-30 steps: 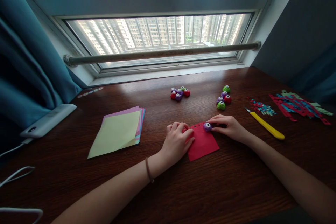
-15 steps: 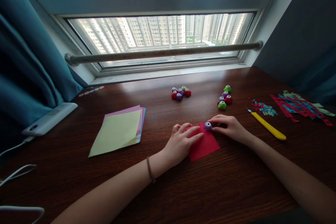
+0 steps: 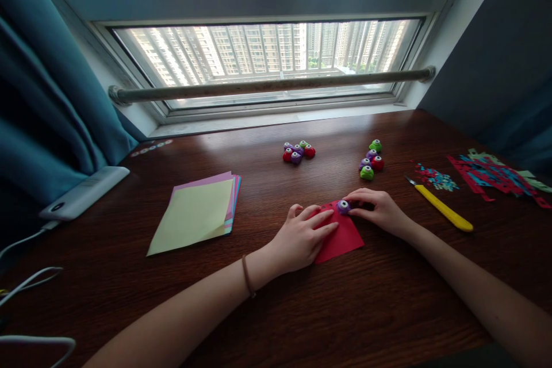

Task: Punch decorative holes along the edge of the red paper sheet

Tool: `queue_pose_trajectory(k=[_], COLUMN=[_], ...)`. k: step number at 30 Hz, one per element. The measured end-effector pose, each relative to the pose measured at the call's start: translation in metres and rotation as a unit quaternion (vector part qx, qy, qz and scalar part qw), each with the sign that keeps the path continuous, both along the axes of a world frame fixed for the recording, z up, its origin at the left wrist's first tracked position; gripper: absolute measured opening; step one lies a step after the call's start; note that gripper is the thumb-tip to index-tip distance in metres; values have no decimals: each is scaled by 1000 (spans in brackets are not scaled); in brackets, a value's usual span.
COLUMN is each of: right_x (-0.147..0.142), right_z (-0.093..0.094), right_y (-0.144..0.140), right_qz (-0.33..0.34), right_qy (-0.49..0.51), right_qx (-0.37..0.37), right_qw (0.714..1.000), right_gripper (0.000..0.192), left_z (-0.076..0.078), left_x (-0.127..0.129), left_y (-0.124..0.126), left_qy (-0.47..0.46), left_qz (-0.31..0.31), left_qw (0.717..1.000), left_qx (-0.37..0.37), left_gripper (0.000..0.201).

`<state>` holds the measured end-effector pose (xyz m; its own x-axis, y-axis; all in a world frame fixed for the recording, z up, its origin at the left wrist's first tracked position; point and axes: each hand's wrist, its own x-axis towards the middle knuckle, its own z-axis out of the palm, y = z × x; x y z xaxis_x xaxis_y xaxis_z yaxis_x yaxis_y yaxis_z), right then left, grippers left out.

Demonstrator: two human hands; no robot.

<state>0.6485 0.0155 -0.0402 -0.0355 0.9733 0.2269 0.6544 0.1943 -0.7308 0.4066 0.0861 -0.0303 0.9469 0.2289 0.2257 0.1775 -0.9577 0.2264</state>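
A red sheet of paper (image 3: 342, 241) lies on the table in front of me. My left hand (image 3: 304, 236) rests flat across its left part, fingers spread. At the paper's far right corner is a purple craft punch (image 3: 343, 207) with a white round top. My right hand (image 3: 373, 207) grips this punch from the right between thumb and fingers. Small punched holes show along the paper's far edge, partly covered by my left fingers. Whether the punch is pressed down cannot be made out.
More purple, red and green punches stand in a left cluster (image 3: 297, 152) and a right cluster (image 3: 371, 161). A stack of coloured paper (image 3: 194, 215) lies left. On the right are a yellow craft knife (image 3: 446, 208), confetti (image 3: 437, 177) and cut paper scraps (image 3: 495, 175). A white device (image 3: 86, 194) lies far left.
The view has shifted very slightly. Both hands, the red paper and the purple punch keep nearly the same places relative to one another.
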Motion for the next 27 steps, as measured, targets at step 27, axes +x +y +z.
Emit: queue_pose_trajectory(k=[27], right_x=[1], right_z=[0], right_y=[0], right_qz=[14], right_qy=[4], right_qx=[15], right_qw=[1000], right_gripper=[26], left_z=[-1], left_x=[-1], left_y=[0], left_qy=[3], left_qz=[5], left_qw=[1000], left_qx=[14], left_gripper=[36])
